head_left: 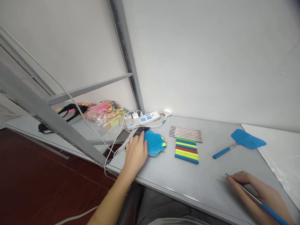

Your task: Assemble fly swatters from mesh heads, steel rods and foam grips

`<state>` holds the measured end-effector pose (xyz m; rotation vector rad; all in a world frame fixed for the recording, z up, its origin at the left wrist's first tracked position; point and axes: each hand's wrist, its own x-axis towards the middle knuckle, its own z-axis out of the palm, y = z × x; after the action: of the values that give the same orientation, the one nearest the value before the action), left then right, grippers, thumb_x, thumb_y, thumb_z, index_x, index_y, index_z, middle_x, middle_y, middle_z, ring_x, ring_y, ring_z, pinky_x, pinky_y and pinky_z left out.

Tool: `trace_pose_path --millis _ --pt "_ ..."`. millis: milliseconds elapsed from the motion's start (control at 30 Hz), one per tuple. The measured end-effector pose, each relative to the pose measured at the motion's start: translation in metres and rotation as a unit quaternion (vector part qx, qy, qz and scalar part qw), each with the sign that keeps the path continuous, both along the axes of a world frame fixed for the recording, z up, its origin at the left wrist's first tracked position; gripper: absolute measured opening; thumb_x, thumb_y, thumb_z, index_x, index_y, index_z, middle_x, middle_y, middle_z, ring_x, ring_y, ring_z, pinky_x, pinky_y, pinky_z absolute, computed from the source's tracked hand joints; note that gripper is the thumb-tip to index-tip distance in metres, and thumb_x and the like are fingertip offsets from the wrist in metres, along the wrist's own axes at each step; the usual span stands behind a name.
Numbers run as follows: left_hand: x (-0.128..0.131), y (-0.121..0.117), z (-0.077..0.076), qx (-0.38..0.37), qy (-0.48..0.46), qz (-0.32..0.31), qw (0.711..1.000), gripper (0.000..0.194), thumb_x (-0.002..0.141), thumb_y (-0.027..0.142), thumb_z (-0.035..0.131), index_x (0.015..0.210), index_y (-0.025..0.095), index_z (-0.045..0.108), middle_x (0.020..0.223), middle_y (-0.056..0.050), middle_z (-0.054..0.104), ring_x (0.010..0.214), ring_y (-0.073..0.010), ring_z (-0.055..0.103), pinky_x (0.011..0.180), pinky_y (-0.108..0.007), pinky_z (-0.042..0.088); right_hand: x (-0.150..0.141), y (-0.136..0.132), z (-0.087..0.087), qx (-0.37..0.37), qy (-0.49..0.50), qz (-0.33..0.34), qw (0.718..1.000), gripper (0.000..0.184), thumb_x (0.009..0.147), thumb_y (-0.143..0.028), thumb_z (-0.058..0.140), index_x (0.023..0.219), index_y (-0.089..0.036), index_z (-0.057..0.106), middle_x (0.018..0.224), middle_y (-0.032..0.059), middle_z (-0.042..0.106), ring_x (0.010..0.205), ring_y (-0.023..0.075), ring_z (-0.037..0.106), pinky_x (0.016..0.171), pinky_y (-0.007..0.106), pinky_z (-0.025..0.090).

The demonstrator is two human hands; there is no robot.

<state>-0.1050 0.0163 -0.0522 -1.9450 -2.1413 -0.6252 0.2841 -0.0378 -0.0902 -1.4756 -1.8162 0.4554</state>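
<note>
Lying on the left part of the grey table (161, 175), a stack of swatter heads (153, 143) is touched along its left side by the left hand (136, 149). A blue head is seen uppermost, with yellow and red edges showing beneath. The left fingers are slightly bent, and the phone (141, 129) is partly covered by them; whether anything is gripped cannot be told. By the right hand (260, 190), a metal rod (250, 195) with a blue handle (272, 212) is grasped, its bare tip pointed toward the table's middle. Between the hands, loose handles (187, 151) in green, blue, yellow and red are laid in a row, just in front of silver rods (185, 133). Farther right, a blue swatter (248, 139) is placed with its head partly over a white sheet (283, 156).
</note>
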Motion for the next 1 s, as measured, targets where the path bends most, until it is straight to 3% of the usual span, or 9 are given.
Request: trace_pose_path --millis 167,300,400,500,567,633,800,1000 --pt "0.019 -0.005 -0.006 0.022 0.042 -0.026 0.999 0.040 0.098 0.026 0.039 0.134 0.020 0.056 0.130 -0.016 0.057 0.114 -0.0338 0.049 0.087 -0.049 0.038 -0.007 -0.004 0.008 -0.016 0.018 -0.029 0.999 0.031 0.081 -0.055 0.060 0.082 -0.025 0.067 0.085 0.0044 0.071 0.074 0.0198 0.067 0.057 0.021 0.052" --pt "0.025 -0.011 -0.007 0.006 0.028 -0.078 0.997 0.036 0.101 0.034 0.037 0.120 0.022 0.065 0.123 -0.013 0.063 0.112 -0.0296 0.051 0.091 -0.050 0.035 -0.009 -0.005 0.009 -0.016 0.023 -0.035 0.999 0.033 0.079 -0.058 0.061 0.081 -0.025 0.066 0.086 0.0049 0.071 0.073 0.0200 0.067 0.052 0.020 0.051" --pt "0.021 -0.017 -0.005 -0.032 0.023 -0.101 0.994 0.047 0.099 0.050 0.039 0.130 0.021 0.060 0.131 -0.014 0.059 0.118 -0.0316 0.048 0.096 -0.053 0.032 -0.010 -0.005 0.008 -0.012 0.017 -0.034 0.999 0.031 0.079 -0.056 0.063 0.079 -0.025 0.066 0.082 0.0042 0.070 0.070 0.0195 0.066 0.051 0.020 0.050" --pt "0.014 -0.023 -0.002 -0.076 0.033 -0.137 0.987 0.070 0.086 0.066 0.053 0.139 0.020 0.051 0.136 -0.016 0.053 0.120 -0.0351 0.047 0.098 -0.054 0.031 -0.013 -0.007 0.010 -0.015 0.032 -0.045 0.998 0.033 0.082 -0.057 0.058 0.081 -0.025 0.065 0.085 0.0046 0.070 0.074 0.0204 0.065 0.056 0.022 0.050" --pt "0.012 -0.024 -0.002 -0.080 0.041 -0.143 0.986 0.078 0.080 0.068 0.060 0.140 0.019 0.050 0.134 -0.016 0.054 0.118 -0.0355 0.048 0.096 -0.052 0.033 -0.014 -0.009 0.011 -0.022 0.036 -0.052 0.998 0.033 0.082 -0.057 0.057 0.082 -0.025 0.065 0.088 0.0045 0.070 0.076 0.0206 0.064 0.057 0.023 0.049" --pt "0.012 -0.024 -0.002 -0.069 0.048 -0.146 0.986 0.071 0.083 0.064 0.060 0.138 0.019 0.051 0.129 -0.015 0.056 0.115 -0.0335 0.050 0.093 -0.049 0.035 -0.013 -0.010 0.009 -0.028 0.040 -0.052 0.997 0.032 0.081 -0.056 0.058 0.083 -0.025 0.065 0.090 0.0044 0.070 0.078 0.0211 0.064 0.057 0.023 0.049" --pt "0.020 -0.020 -0.005 -0.010 0.077 -0.174 0.982 0.044 0.093 0.050 0.054 0.121 0.017 0.063 0.107 -0.011 0.063 0.100 -0.0275 0.055 0.084 -0.041 0.038 -0.006 -0.008 0.003 -0.034 0.056 -0.036 0.997 0.027 0.082 -0.051 0.058 0.085 -0.026 0.067 0.092 0.0036 0.070 0.082 0.0219 0.065 0.063 0.025 0.049" --pt "0.025 -0.008 -0.006 0.200 0.042 -0.165 0.965 0.015 0.094 0.026 0.056 0.094 0.018 0.068 0.086 -0.007 0.064 0.081 -0.0206 0.057 0.076 -0.035 0.038 -0.005 -0.005 0.003 -0.022 0.055 -0.027 0.998 0.027 0.080 -0.051 0.061 0.082 -0.025 0.067 0.087 0.0043 0.070 0.077 0.0216 0.065 0.059 0.023 0.050"
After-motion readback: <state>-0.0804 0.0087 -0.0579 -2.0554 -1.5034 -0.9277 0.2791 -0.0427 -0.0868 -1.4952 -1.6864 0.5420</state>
